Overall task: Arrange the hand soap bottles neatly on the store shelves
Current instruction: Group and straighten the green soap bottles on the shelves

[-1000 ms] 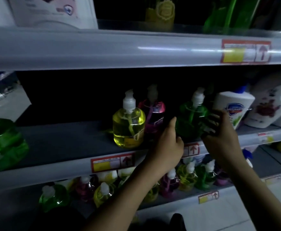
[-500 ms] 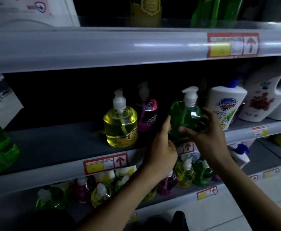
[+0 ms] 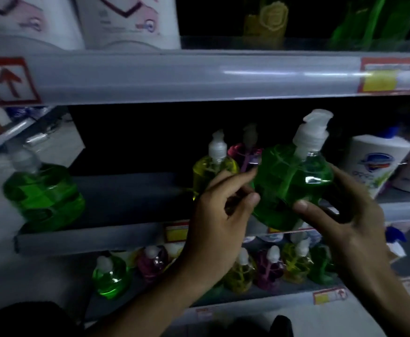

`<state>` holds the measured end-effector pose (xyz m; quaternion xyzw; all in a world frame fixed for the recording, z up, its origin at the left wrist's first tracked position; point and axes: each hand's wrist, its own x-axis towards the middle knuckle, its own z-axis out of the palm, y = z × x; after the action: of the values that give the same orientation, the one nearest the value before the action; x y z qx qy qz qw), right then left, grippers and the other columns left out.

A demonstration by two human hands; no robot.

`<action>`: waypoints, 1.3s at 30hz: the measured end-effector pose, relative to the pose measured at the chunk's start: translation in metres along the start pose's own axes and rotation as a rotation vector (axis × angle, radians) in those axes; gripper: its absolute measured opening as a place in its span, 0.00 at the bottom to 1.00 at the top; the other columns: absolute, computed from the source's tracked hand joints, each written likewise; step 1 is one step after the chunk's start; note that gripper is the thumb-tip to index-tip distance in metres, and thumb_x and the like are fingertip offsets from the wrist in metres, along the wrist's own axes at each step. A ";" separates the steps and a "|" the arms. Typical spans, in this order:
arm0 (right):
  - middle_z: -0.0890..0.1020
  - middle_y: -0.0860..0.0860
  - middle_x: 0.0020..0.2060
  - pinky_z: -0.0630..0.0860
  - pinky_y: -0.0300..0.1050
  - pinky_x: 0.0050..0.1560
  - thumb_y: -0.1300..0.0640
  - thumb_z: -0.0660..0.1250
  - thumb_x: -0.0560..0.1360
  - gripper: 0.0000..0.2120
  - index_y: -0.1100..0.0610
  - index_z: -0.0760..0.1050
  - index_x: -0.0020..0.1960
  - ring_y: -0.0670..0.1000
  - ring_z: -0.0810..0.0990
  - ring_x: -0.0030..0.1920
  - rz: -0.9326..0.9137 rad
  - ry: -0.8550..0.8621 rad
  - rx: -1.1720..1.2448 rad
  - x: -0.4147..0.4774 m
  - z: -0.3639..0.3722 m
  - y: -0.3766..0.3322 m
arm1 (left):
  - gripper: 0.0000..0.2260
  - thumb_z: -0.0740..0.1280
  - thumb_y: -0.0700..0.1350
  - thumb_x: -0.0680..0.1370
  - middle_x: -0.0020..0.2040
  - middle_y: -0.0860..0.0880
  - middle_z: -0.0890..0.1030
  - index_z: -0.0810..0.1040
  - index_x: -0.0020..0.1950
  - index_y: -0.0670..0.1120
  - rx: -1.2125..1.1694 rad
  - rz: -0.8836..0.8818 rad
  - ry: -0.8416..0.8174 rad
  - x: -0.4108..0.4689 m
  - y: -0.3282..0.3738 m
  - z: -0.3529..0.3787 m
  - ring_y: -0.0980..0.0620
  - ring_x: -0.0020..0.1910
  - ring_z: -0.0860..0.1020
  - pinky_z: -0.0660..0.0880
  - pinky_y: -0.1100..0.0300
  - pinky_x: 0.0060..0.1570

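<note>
1. Head view, centre right of the frame: green soap bottle (image 3: 294, 186) with a white pump, held in the air before the middle shelf (image 3: 126, 190). Tilted, pump leaning toward the upper right, base overlapping the shelf's front rail in the picture.
2. Right hand (image 3: 352, 215), right of centre: wrapped round the bottle's right flank, thumb pressed on the front face, fingers passing behind and out of sight.
3. Left hand (image 3: 218, 215), centre: index fingertip and thumb tip laid against the bottle's left flank in a light pinch, remaining fingers curled toward the palm. Firmness of this hold not discernible.
4. Yellow soap bottle (image 3: 213, 171), upright on the middle shelf just above the left hand's knuckles. Pink soap bottle (image 3: 245, 154) behind it, partly hidden by the held bottle.
5. Second green bottle (image 3: 43, 190), far left, at the left end of the same shelf, blurred.
6. White bottle (image 3: 379, 161) with a blue cap, right edge, upright beyond the right hand.
7. Lower shelf (image 3: 260, 304), bottom centre: row of small pump bottles (image 3: 111, 278) in green, pink and yellow, partly covered by both forearms.
8. Upper shelf rail (image 3: 174, 76), across the top, with red-bordered price tags (image 3: 6, 81) at either end. White pouches (image 3: 126, 20) above, upper left.
</note>
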<state>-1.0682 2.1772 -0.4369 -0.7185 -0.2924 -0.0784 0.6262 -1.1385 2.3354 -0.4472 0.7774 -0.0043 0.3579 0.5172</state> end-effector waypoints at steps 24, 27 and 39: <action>0.74 0.33 0.47 0.78 0.35 0.48 0.52 0.77 0.67 0.33 0.50 0.64 0.66 0.33 0.78 0.44 -0.026 -0.409 0.036 0.030 0.254 -0.012 | 0.39 0.75 0.48 0.69 0.69 0.47 0.63 0.58 0.74 0.51 0.812 -0.270 0.441 -0.036 -0.043 -0.238 0.49 0.68 0.65 0.65 0.62 0.57; 0.76 0.37 0.51 0.79 0.48 0.56 0.54 0.76 0.68 0.31 0.51 0.64 0.66 0.42 0.79 0.53 0.056 -0.445 0.124 0.041 0.272 -0.004 | 0.43 0.75 0.52 0.69 0.71 0.49 0.61 0.53 0.76 0.53 0.755 -0.353 0.346 -0.032 -0.052 -0.242 0.50 0.69 0.65 0.67 0.61 0.55; 0.83 0.46 0.44 0.78 0.29 0.45 0.60 0.66 0.78 0.06 0.50 0.78 0.45 0.38 0.82 0.41 0.197 -0.719 0.262 0.065 0.334 -0.005 | 0.32 0.75 0.53 0.68 0.58 0.53 0.68 0.66 0.69 0.53 0.730 -0.386 0.428 -0.032 -0.060 -0.253 0.57 0.53 0.71 0.68 0.63 0.49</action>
<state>-1.1021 2.5139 -0.4692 -0.6387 -0.4301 0.2766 0.5749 -1.2796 2.5563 -0.4603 0.8040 0.3733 0.3855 0.2559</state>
